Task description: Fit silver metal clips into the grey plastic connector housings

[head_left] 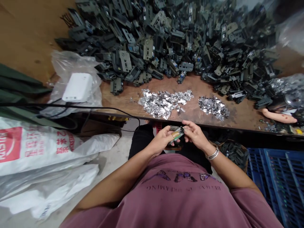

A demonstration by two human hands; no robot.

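My left hand [163, 139] is closed around a small dark rectangular housing [177, 134], held above my lap just below the bench edge. Its upper side looks open, with a green and yellowish part showing. At the housing's right end are the bent fingers of my right hand [194, 135], thumb and fingertips together. Whatever they pinch is too small to tell. On the bench beyond my hands lie a larger heap of shiny metal clips [163, 103] and a smaller heap of metal pieces [213, 107].
A big pile of dark housings [166, 41] covers the back of the wooden bench [116, 110]. At left are a white box [78, 87] on clear plastic, a black cable [104, 107] and white sacks [42, 148]. Blue plastic crates [285, 171] stand at lower right.
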